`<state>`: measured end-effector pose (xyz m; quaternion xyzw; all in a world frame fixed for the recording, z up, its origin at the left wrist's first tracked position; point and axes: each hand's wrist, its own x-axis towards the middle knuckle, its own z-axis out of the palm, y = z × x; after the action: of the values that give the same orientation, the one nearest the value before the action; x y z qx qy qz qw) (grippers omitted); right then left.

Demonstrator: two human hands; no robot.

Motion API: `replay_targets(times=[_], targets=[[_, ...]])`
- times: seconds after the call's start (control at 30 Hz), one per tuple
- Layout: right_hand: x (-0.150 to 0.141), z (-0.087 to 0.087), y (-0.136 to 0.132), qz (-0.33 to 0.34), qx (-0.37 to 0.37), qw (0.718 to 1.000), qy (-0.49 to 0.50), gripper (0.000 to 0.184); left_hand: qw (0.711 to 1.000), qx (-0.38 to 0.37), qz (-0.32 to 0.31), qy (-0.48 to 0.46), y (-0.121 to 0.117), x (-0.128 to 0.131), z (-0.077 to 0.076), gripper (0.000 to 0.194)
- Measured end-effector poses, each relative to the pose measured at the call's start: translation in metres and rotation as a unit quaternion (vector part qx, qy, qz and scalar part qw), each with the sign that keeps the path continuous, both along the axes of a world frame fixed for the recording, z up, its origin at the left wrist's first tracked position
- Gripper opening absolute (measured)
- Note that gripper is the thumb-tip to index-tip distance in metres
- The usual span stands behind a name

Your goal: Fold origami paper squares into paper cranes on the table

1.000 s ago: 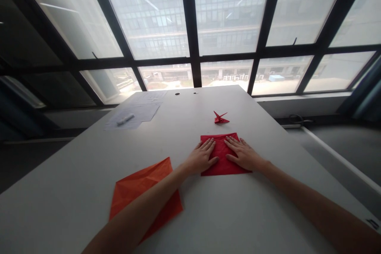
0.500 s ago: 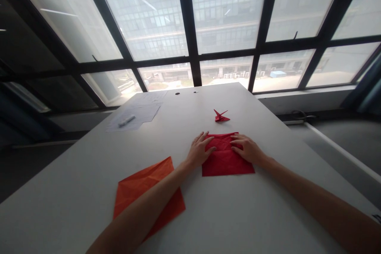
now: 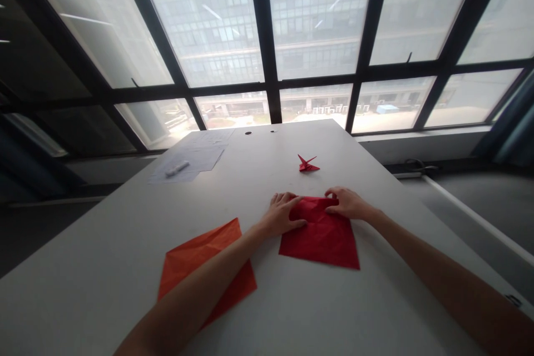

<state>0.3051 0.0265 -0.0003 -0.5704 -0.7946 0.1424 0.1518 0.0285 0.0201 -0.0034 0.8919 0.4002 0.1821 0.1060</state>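
Note:
A sheet of red paper [image 3: 320,236] with creases lies slightly turned on the white table, its near part flat. My left hand [image 3: 282,217] rests over its left edge, fingers stretched and thumb apart on the paper. At the upper right corner my right hand [image 3: 349,203] has its fingers curled at the far edge and its thumb on the near side, gripping the paper there. Beyond the sheet stands a small red folded paper crane [image 3: 307,164]. Under my left forearm is a creased orange paper sheet [image 3: 204,247], partly hidden by the arm.
White printed sheets [image 3: 204,157] lie at the table's far left, with a pale marker-like object [image 3: 177,168] on them. Two small holes [image 3: 248,133] show near the table's far edge. Large dark-framed windows [image 3: 271,89] rise behind the table [image 3: 250,178].
The red paper has shifted toward me and turned a little. Its crosswise fold line no longer shows. My right hand's fingers have moved to the far edge and curled; my left hand slid slightly nearer.

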Motion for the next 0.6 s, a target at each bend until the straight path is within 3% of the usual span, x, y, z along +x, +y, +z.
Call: replay_targets(times=[0.1,0.17,0.27,0.37,0.47,0.6], targets=[[0.003,0.011,-0.001,0.0,-0.031,1.0,0.002,0.025,0.998,-0.002,-0.011,-0.067,0.005,-0.001,-0.005,0.074],[0.007,0.027,-0.003,-0.012,-0.003,1.0,0.013,0.01,0.984,-0.006,0.039,-0.172,0.013,-0.003,-0.01,0.062],[0.015,0.061,-0.015,-0.063,0.179,0.982,0.019,0.007,0.921,-0.033,0.164,-0.352,0.027,-0.005,-0.017,0.047],[0.011,0.086,-0.039,-0.058,0.347,0.936,-0.02,0.013,0.866,-0.096,0.211,-0.442,0.037,-0.007,-0.019,0.043],[-0.008,0.077,-0.068,-0.01,0.383,0.921,-0.076,0.019,0.829,-0.116,0.215,-0.503,0.04,-0.008,-0.019,0.04],[-0.029,0.032,-0.097,0.095,0.305,0.939,-0.124,0.025,0.779,-0.067,0.263,-0.565,0.04,-0.011,-0.015,0.033]])
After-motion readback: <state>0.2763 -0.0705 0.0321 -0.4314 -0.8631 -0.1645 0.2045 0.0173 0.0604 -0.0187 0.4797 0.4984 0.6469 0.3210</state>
